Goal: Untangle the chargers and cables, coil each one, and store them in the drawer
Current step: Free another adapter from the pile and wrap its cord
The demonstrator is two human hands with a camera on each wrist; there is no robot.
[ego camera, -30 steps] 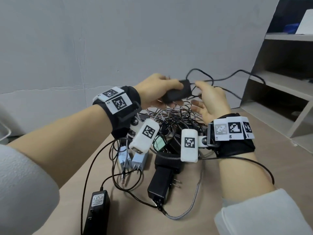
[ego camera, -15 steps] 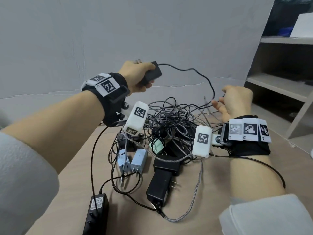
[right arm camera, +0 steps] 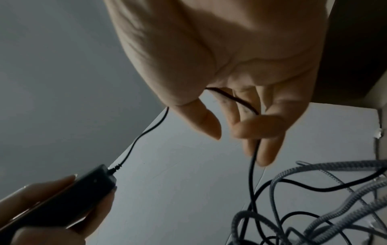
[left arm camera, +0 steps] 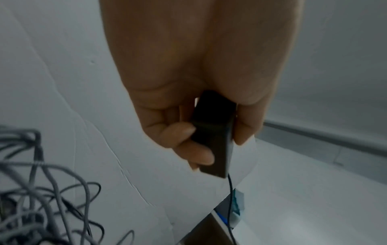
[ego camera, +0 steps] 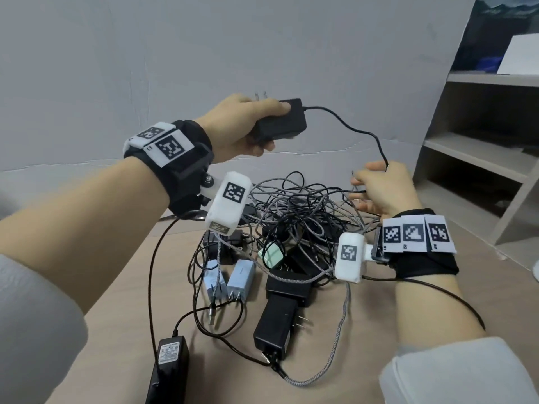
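Since half a second ago little has shifted: the left hand [ego camera: 239,123] stays raised over the table [ego camera: 125,290] with the black adapter [ego camera: 280,121], and the right hand [ego camera: 385,191] has drawn a touch closer to the tangle [ego camera: 303,217]. Writing is scarce — the white label on the black power brick [ego camera: 170,365] at the near edge carries print too small to read, and the square coded tags on both wristbands hold patterns, not words. That brick is cut off by the bottom of the head view, and the heart of the tangle is too knotted to follow any one lead. Left fingers [left arm camera: 186,144] curl round the adapter, thumb along its top, its two prongs poking up behind the knuckles. From its far end the thin black cable [ego camera: 361,132] arcs over to the right hand, whose curled fingers [right arm camera: 261,126] hold it loosely — the cord then drops into the pile. Two pale blue chargers [ego camera: 227,279], a mint cube charger [ego camera: 272,255] and a black plug adapter [ego camera: 277,325] lie on the table near the tangle.
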